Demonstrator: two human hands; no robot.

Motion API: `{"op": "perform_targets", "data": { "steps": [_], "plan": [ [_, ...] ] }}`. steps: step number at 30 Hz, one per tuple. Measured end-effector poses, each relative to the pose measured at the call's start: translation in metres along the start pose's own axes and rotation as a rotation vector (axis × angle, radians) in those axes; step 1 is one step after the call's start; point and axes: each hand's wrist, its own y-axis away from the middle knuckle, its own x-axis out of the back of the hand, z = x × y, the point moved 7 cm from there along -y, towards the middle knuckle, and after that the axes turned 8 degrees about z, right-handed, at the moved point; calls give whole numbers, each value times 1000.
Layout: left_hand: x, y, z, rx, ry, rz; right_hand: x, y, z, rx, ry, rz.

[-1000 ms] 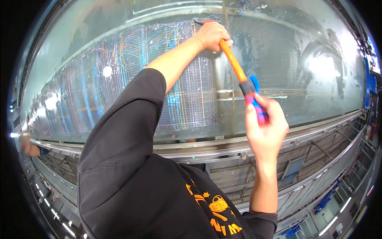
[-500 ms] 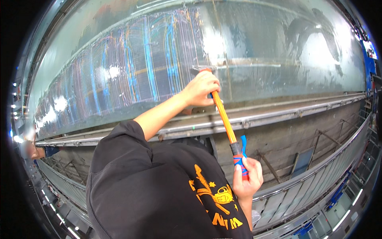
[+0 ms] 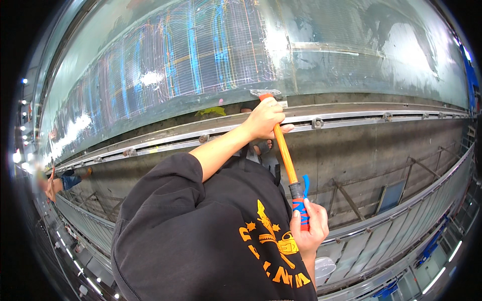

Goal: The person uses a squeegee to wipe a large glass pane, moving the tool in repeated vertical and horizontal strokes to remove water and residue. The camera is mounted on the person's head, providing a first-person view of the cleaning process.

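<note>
1. Behind the metal rail point(image 3: 351, 116) spreads a glossy grey-green surface point(image 3: 341, 75), its left part banded with fine blue, orange and pale lines; another person point(image 3: 69, 181) is partly in view at the far left, blurred.
2. Our orange-handled tool point(image 3: 285, 153) slants from the surface's near edge toward our body, its flat head point(image 3: 258, 93) at that edge; whether the blade touches, we cannot tell.
3. Over the last second the head has come from high beside the lined band down to this near edge, so we judge one pull across the surface to be about finished.
4. Our left grip point(image 3: 265, 119) is wrapped round the shaft just below the head; our right grip point(image 3: 310, 226) pinches the red-and-blue wrapped end, a blue strap point(image 3: 306, 185) loose beside it.
5. On our black top point(image 3: 165, 241), an orange print point(image 3: 273, 243) combines a mug, stars and tilted lettering, left uncopied; we make out no label on the tool.
</note>
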Motion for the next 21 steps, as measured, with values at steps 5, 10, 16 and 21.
{"op": "perform_targets", "data": {
  "steps": [5, 10, 16, 21],
  "plan": [
    [5, -22, -42, -43, -60, 68, -24, -45, -11, -15, -23, -72],
    [18, -62, -98, -64, -79, 100, -52, -112, -27, 31, -11, -92],
    [45, -133, -188, -116, -27, 131, -97, -214, -61, 38, -26, -103],
    [68, -197, -270, -200, -35, 173, -140, -306, -90, 123, -19, -76]
  ]
}}
